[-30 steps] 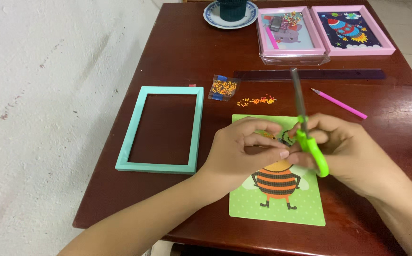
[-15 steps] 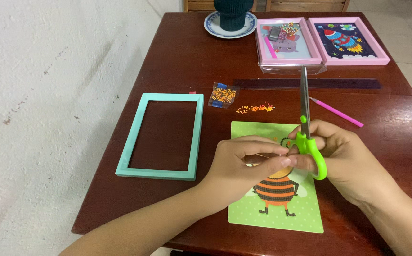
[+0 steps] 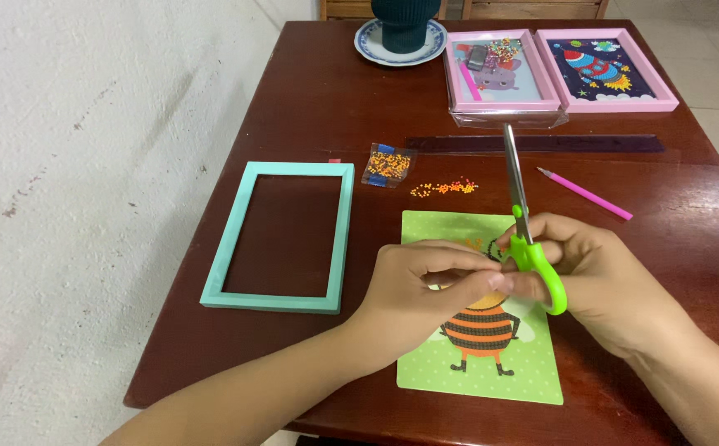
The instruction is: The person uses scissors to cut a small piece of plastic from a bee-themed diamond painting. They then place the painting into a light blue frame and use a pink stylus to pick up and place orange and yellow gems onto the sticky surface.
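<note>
my right hand (image 3: 616, 289) grips the green scissors (image 3: 531, 248), blades at twelve o'clock; left hand (image 3: 413, 289) fingers pinching something tiny over the bee card (image 3: 492, 363); i'd keep both low and steady.

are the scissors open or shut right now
Shut: the scissors in the right hand show their blades as one narrow strip pointing up the table, no gap between them. The left hand pinches beside the green handle.

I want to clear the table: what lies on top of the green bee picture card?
Both hands rest over the green bee picture card: left hand, right hand holding green-handled scissors. They cover the bee's head; anything small pinched there is hidden.
</note>
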